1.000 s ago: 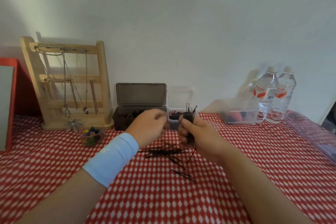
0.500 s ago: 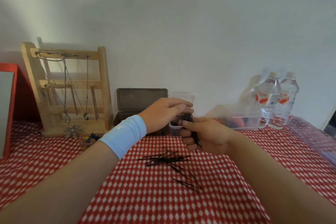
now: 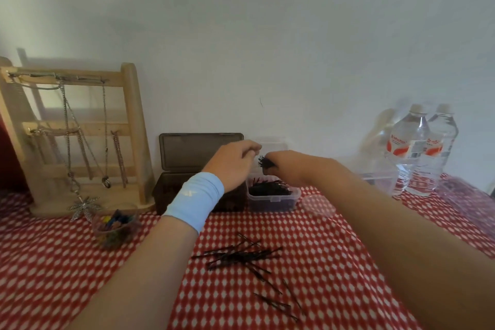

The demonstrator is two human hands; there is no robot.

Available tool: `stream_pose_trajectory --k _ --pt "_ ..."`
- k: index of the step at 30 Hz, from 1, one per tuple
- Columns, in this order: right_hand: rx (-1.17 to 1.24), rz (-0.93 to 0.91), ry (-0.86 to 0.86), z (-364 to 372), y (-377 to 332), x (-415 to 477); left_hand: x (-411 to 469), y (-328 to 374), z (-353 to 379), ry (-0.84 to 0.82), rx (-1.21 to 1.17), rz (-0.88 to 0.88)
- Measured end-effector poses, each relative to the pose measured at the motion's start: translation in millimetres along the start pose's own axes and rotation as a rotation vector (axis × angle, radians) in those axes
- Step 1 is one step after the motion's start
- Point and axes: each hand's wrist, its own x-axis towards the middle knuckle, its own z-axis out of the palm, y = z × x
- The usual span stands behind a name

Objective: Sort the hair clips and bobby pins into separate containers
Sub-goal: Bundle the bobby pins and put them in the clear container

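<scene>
1. Right hand (image 3: 285,166) — grip closed round a bundle of thin black metal bobby pins (image 3: 263,162), whose ends fan out toward the left, directly above the small clear plastic tub (image 3: 272,199).
2. Left hand (image 3: 234,162) — wears a pale blue wristband (image 3: 194,199); fingertips pinched together just beside the bundle's ends. Whether a pin sits in that grip cannot be told.
3. Risk — the bundle is held loosely fanned; a careless release may spill pins past the tub's narrow rim, or into the neighbouring box.
4. Small clear plastic tub: already holds a dark heap of bobby pins.
5. Dark brown translucent lidded box (image 3: 198,166), lid raised, touching the tub's left side; contents blurred, probably hair clips.
6. Loose black bobby pins (image 3: 241,256) scattered on the red-and-white checked surface (image 3: 67,262), unsorted.
7. Small clear cup of coloured bits (image 3: 115,225), near the wooden jewellery rack (image 3: 75,139).
8. Larger clear container (image 3: 379,174) beside two water bottles (image 3: 423,147); contents unclear.
</scene>
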Motion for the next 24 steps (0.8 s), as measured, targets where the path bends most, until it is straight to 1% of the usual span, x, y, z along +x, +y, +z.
stream_pose_trajectory --k 1,3,6,8,13,16,18,20,22,24 --pt "-0.038 -0.005 0.011 5.4 3.1 5.2 1.1 -4.4 4.4 0.006 0.010 -0.009" --pt "-0.039 -0.020 0.019 13.8 7.5 10.8 2.3 -11.1 11.5 -0.029 0.049 -0.016" --pt "0.049 -0.080 0.064 20.6 11.1 12.7 1.2 -16.3 16.2 -0.121 0.125 0.014" --pt "0.116 -0.115 0.103 19.5 12.2 10.2 0.9 -17.7 15.9 -0.138 0.157 0.056" --pt "0.260 -0.083 0.092 16.9 21.0 1.8 0.1 -22.8 19.7 -0.205 0.213 0.045" --pt "0.445 -0.052 0.120 14.7 29.3 -4.7 -0.2 -25.3 24.4 -0.263 0.288 0.043" --pt "0.611 -0.066 0.185 10.0 35.1 -10.8 -0.2 -25.5 25.4 -0.283 0.340 0.061" --pt "0.684 -0.055 0.262 4.8 44.3 -16.6 -1.2 -23.1 27.7 -0.285 0.402 0.084" --pt "0.617 -0.018 0.282 0.4 53.2 -20.5 -2.2 -20.7 31.6 -0.243 0.447 0.128" --pt "0.453 0.021 0.238 -2.4 59.5 -23.4 -2.8 -17.2 37.0 -0.214 0.457 0.170"
